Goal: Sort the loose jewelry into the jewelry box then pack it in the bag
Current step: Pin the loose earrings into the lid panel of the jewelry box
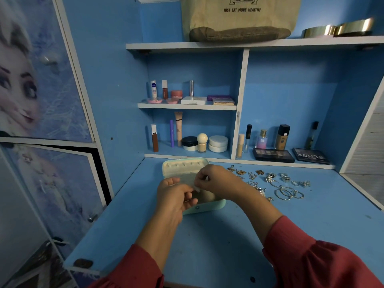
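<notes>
A: Sleeves [324, 265] nearest. Hands?
B: Left hand [173, 196] and right hand [216, 181] both pinched a small pale piece over the open box [204, 206].
A: Jewelry [276, 181]?
B: Right of box, loose. Bag [239, 17] shelved above. Advice: seat each piece slowly.

A mint-green jewelry box [216, 205] sits open on the blue desk, loose jewelry [276, 185] scattered just right; a beige bag [239, 17] stands on the top shelf.
</notes>
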A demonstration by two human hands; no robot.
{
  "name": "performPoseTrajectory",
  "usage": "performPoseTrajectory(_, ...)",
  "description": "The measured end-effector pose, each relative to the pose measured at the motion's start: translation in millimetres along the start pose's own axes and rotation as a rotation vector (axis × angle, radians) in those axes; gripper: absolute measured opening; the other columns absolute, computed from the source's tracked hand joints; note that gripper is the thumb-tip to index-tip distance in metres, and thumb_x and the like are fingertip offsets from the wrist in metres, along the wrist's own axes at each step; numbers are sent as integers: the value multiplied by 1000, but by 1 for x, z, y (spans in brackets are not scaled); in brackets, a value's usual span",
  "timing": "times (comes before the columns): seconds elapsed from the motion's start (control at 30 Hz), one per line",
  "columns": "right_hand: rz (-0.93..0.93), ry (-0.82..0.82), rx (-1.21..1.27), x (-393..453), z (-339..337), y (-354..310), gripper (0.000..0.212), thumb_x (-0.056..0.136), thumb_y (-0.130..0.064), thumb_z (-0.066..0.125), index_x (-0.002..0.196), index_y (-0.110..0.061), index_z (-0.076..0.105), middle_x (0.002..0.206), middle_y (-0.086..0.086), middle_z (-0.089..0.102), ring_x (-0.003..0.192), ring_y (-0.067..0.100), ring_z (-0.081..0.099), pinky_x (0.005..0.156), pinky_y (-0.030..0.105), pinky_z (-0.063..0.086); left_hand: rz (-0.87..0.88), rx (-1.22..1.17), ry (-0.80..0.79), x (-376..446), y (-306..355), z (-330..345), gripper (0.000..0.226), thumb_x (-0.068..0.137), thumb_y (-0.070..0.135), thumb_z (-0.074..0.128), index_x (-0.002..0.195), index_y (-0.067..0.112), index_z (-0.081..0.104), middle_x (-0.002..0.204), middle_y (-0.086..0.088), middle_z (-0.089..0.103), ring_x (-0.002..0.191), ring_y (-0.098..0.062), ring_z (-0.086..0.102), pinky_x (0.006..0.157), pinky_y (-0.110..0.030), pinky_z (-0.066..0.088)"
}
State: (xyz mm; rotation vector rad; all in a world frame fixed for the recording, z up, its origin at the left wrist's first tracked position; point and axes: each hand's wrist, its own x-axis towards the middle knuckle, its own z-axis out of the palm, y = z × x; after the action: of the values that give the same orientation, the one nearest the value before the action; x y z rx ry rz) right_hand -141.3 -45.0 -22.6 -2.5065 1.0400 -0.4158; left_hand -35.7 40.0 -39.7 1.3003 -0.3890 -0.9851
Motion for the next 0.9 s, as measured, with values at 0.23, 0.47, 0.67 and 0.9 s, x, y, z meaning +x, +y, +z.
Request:
performPoseTrajectory(0.23, -29, -65, -9, 0, -12, -2, 15, 91, -20, 59, 100, -17, 70, 103, -2, 67, 94, 14, 59, 82, 27, 49, 6, 2, -3, 1, -1, 0, 44, 81, -16, 57, 117, 8, 47, 67, -9, 50, 49, -11, 45, 42, -24, 51)
performPoseTrajectory(0.47, -52, -93, -78, 2, -15, -5, 16, 90, -20, 61, 103, -16, 70, 105, -1, 66, 90, 12, 56, 74, 20, 40, 6, -3, 10, 1, -2, 0, 46, 80, -16, 57, 117, 9, 48, 69, -9, 52, 50, -11, 46, 43, -25, 52)
performPoseTrajectory(0.67, -52, -139, -175, 7, -15, -9, 19, 89, -23, 61, 105, -18, 69, 108, 0, 67, 96, 17, 59, 78, 25, 45, 7, 8, 26, 2, -3, 0, 45, 79, -17, 57, 115, 8, 48, 64, -8, 50, 48, -11, 44, 43, -24, 52)
performPoseTrajectory(0.9, -79, -203, -395, 13, -17, -21, 19, 90, -22, 57, 104, -20, 69, 104, 1, 66, 91, 18, 58, 76, 29, 46, 13, 35, 72, 5, -5, 2, 41, 80, -16, 52, 112, 9, 48, 63, -6, 50, 39, -7, 41, 44, -25, 52)
